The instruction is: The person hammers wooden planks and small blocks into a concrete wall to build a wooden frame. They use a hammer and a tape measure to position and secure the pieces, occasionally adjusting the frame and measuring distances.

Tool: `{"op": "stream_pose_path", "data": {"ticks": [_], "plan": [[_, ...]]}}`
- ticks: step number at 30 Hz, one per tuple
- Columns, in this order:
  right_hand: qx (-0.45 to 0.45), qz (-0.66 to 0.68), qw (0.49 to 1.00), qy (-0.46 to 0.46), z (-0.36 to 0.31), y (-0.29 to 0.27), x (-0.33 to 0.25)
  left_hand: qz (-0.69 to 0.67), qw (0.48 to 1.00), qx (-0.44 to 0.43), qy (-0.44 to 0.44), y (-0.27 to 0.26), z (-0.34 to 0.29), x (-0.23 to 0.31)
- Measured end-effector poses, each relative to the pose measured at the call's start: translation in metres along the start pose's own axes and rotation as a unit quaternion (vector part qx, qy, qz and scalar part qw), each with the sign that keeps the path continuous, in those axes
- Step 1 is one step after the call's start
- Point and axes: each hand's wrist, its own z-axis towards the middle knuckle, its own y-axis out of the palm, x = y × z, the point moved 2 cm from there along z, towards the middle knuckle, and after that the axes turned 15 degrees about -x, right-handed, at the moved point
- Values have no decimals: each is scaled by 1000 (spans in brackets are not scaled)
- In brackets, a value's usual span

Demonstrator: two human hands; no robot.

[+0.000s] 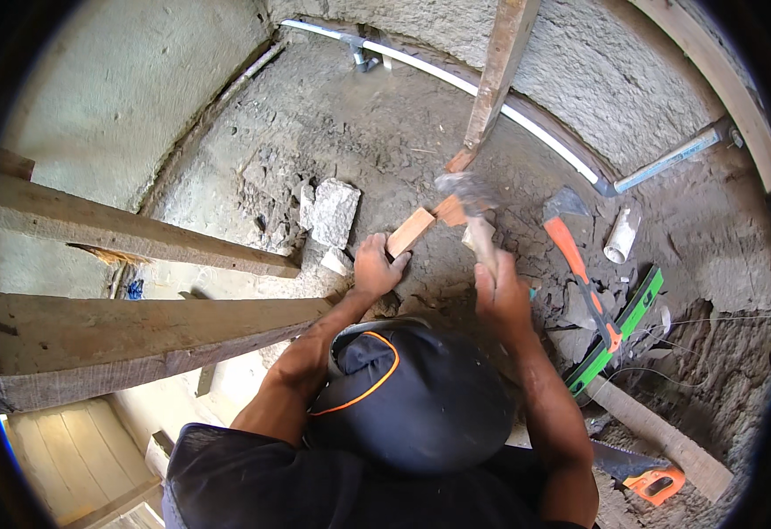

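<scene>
Dirt floor, rough wall. Left grip holds block, long axis slanting forward-right toward wood scrap; right grip, off its right side, clasps blurred hammer.

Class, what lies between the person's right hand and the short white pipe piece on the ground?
In the head view, an orange-and-black tool handle lies between the right hand and the short white pipe piece.
</scene>
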Motion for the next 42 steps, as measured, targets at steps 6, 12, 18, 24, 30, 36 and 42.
{"op": "stream_pose_path", "data": {"ticks": [6,12,18,24,30,36,42], "plan": [[32,-8,998,-59,-6,-1,-12,-273,957,-54,-89,-38,6,18],[-81,3,995,-60,0,-32,-32,-605,796,-15,9,-51,28,52],[-78,-15,994,-72,-1,-39,-52,-722,682,-110,38,-52,52,88],[-86,-61,990,-91,-5,-45,-57,-648,747,-133,-60,-47,54,108],[-159,-114,979,-63,0,-73,-53,-621,709,-325,-78,-64,42,114],[-249,-117,959,-67,-1,-95,-52,-518,756,-397,50,-55,42,113],[-337,-107,932,-74,-1,-106,-52,-549,715,-432,21,-48,36,114]]}}
